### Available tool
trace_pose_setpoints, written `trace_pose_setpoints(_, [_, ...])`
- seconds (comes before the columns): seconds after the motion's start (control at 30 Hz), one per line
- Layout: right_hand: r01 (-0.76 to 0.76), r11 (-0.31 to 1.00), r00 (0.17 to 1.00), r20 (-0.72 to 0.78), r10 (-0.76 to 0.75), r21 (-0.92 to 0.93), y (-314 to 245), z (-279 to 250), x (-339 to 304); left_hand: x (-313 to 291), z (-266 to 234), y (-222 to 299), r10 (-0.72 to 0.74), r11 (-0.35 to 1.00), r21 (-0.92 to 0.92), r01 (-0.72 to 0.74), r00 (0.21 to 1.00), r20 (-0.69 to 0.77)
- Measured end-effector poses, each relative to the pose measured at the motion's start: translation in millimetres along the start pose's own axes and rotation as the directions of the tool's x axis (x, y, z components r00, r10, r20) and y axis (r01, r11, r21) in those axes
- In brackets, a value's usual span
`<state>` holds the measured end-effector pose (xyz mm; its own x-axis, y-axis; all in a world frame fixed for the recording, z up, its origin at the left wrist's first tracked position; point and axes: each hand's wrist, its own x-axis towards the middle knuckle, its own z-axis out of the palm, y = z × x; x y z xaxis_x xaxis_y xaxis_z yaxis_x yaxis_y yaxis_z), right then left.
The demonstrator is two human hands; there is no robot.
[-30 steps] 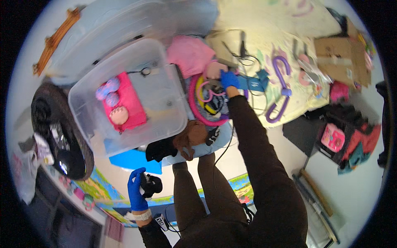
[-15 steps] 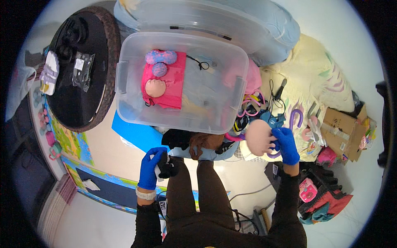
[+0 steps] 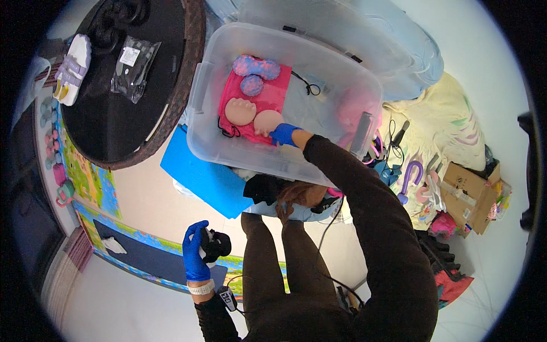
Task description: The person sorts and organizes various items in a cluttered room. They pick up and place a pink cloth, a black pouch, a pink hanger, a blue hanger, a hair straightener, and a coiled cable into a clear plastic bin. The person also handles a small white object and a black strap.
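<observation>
My right hand [image 3: 284, 135], in a blue glove, reaches into a clear plastic bin [image 3: 228, 149]. Its fingers are closed on the scalloped edge of a beige forefoot pad [image 3: 266, 121], low over a pink drawstring bag [image 3: 250, 91]. A similar beige pad [image 3: 240, 112] lies just left of it. Further back on the bag are a pink-and-blue peanut massage ball [image 3: 256, 67] and a round massage ball [image 3: 251, 85]. My left hand [image 3: 195, 253], also gloved, grips a small black-and-white bundle [image 3: 216, 245] beside my leg; its exact kind is unclear.
Left of the bin stands a round black table [image 3: 102, 131] with a bagged black item [image 3: 135, 68] and a sandal [image 3: 74, 68]. A blue sheet [image 3: 205, 176] sticks out below the bin. At right lie a purple U-shaped tube [image 3: 411, 179] and a cardboard box [image 3: 473, 194].
My right hand has carried the beige pad from the right side into the bin, beside the other pad. My left hand still holds the black-and-white bundle. The view has shifted.
</observation>
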<state>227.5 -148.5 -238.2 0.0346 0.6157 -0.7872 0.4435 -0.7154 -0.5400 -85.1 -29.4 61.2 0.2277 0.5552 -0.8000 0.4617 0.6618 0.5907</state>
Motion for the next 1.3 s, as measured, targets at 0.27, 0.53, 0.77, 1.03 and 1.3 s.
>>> trace_pose_setpoints(0.27, [0.397, 0.916, 0.889, 0.225, -0.398, 0.052, -44, -35, -20, 22, -1, -25, 0.008, 0.962, -0.271, 0.039, 0.985, 0.17])
trace_pose_setpoints(0.53, [0.358, 0.463, 0.831, -0.05, -0.554, 0.811, -137, -60, -194, 32, 38, -8, -0.057, 0.834, -0.502, 0.23, 0.94, 0.335])
trace_pose_setpoints(0.77, [0.17, 0.298, 0.971, -0.107, -0.215, 0.939, -170, 17, -219, 10, 72, 5, -0.034, 0.907, -0.355, 0.226, 0.88, 0.474])
trace_pose_setpoints(1.03, [0.178, 0.39, 0.899, -0.31, 0.308, 0.903, -108, 15, -243, -2, 70, 19, -0.069, 0.975, -0.173, 0.139, 0.931, 0.358])
trace_pose_setpoints(1.3, [-0.021, 0.734, 0.958, -0.197, 0.21, 0.679, -59, 106, -257, 2, 40, -19, -0.083, 0.995, -0.023, 0.092, 0.961, 0.265])
